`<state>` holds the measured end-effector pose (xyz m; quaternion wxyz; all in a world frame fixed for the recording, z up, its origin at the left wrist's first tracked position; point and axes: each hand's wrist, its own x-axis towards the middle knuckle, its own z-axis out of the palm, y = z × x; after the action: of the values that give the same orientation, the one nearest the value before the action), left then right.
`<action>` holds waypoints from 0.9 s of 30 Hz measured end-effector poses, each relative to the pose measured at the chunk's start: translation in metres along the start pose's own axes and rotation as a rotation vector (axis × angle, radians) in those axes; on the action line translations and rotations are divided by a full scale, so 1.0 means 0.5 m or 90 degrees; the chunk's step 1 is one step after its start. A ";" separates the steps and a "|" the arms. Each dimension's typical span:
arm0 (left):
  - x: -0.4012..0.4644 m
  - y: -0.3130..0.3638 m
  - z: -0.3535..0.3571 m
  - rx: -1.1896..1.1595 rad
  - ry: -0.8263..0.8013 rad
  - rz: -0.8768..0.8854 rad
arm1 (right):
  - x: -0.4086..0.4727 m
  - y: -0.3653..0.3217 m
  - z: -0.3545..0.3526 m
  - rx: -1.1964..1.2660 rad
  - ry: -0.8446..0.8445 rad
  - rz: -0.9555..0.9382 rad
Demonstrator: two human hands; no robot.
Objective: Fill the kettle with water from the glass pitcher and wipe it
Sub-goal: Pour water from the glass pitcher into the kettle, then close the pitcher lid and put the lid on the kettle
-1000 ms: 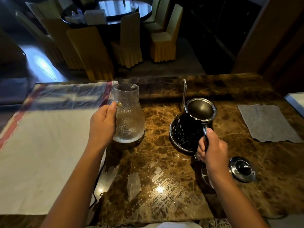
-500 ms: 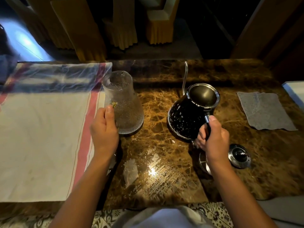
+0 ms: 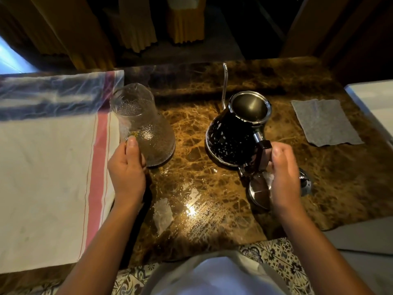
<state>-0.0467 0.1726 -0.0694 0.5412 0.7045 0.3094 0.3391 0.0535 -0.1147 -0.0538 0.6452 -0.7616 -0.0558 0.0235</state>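
Observation:
A textured glass pitcher [image 3: 146,126] stands on the brown marble counter [image 3: 212,209], left of centre. My left hand [image 3: 127,169] grips its near side, thumb up against the glass. A black speckled kettle [image 3: 231,133] with an open steel rim and a thin gooseneck spout stands to the right. My right hand [image 3: 282,173] is curled round the kettle's dark handle [image 3: 260,154]. The kettle's steel lid [image 3: 305,184] lies behind that hand, mostly hidden. A grey wiping cloth [image 3: 325,122] lies flat at the right.
A white cloth with a red stripe [image 3: 53,171] covers the counter's left part. A round steel base [image 3: 258,190] sits under my right hand. A white tray edge [image 3: 374,103] shows at far right. Yellow-covered chairs [image 3: 136,28] stand beyond the counter.
The camera has tilted further down and closer to the counter. My right hand has slid lower on the kettle handle. My left hand stays on the pitcher, which keeps its place.

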 end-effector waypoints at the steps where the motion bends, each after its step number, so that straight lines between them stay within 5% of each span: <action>1: 0.000 0.002 -0.001 -0.005 -0.003 -0.005 | -0.008 0.007 -0.017 -0.049 0.039 -0.020; 6: 0.002 0.005 -0.005 0.000 -0.012 -0.001 | -0.058 0.043 -0.070 -0.358 -0.013 -0.089; 14: 0.001 -0.001 -0.005 0.007 -0.006 0.017 | -0.099 0.080 -0.046 -0.556 -0.068 -0.033; 27: 0.013 -0.032 -0.014 -0.006 -0.031 0.031 | -0.060 0.009 -0.084 -0.536 0.049 -0.097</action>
<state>-0.0497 0.1853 -0.0825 0.5431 0.7174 0.2775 0.3366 0.0287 -0.1600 -0.0525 0.2792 -0.9526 -0.0929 -0.0774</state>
